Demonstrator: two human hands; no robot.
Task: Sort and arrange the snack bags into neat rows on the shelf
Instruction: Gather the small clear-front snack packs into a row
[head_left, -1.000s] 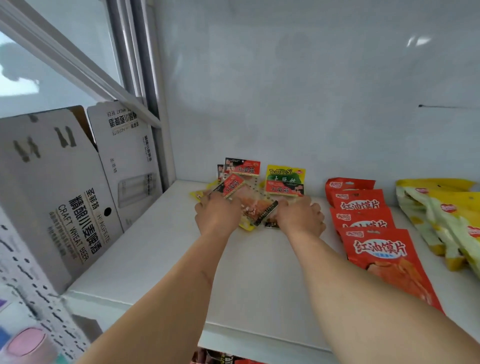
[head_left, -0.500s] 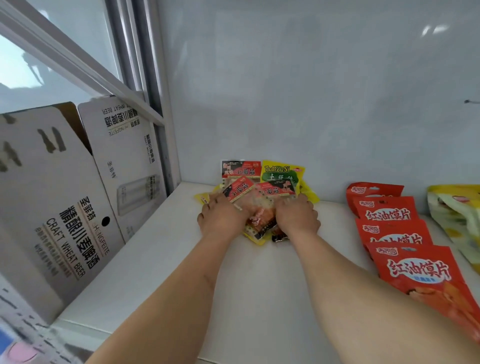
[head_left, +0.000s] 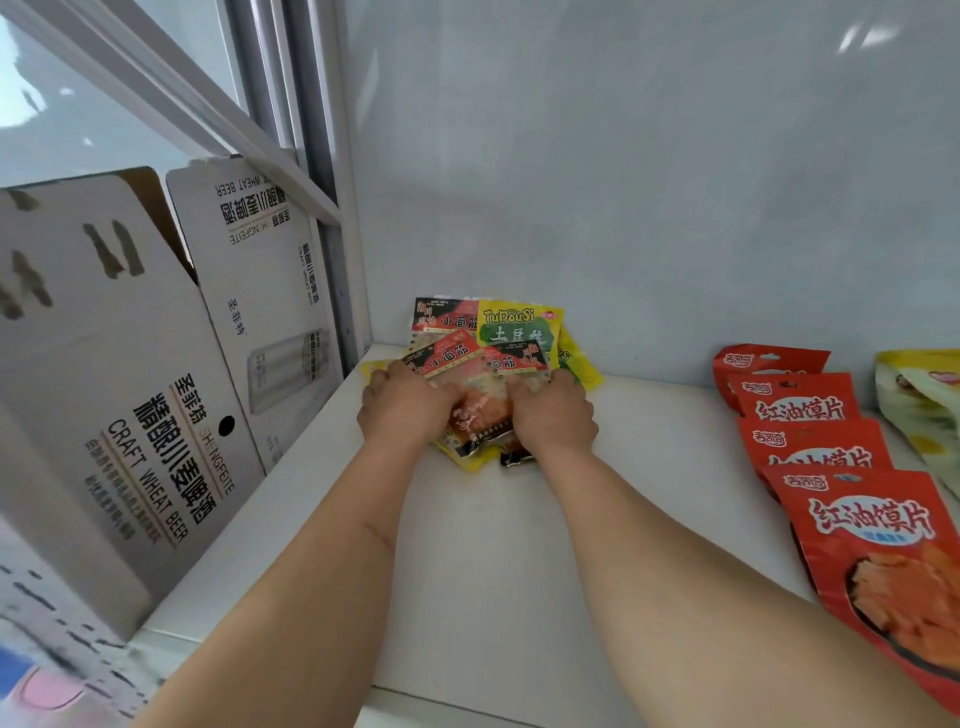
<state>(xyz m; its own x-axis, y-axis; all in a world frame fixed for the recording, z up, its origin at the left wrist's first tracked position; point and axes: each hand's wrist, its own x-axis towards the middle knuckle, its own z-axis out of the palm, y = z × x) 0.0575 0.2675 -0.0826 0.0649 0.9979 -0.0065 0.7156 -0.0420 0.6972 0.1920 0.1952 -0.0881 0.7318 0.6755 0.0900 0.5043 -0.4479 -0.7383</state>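
A loose pile of small snack packets lies at the back left of the white shelf, against the rear wall. Red-and-black packets overlap a yellow-green packet. My left hand grips the pile's left side and my right hand grips its right side, squeezing the packets together. A clear-fronted packet with reddish contents shows between the hands. The packets under my palms are hidden.
A row of overlapping red snack bags runs front to back along the right. Yellow-green bags lie at the far right edge. A white cardboard beer box stands beside the shelf's left end, by a metal upright.
Both hands have pushed the scattered packets closer together into one tighter pile near the back wall. The yellow-green packet now overlaps the red ones.
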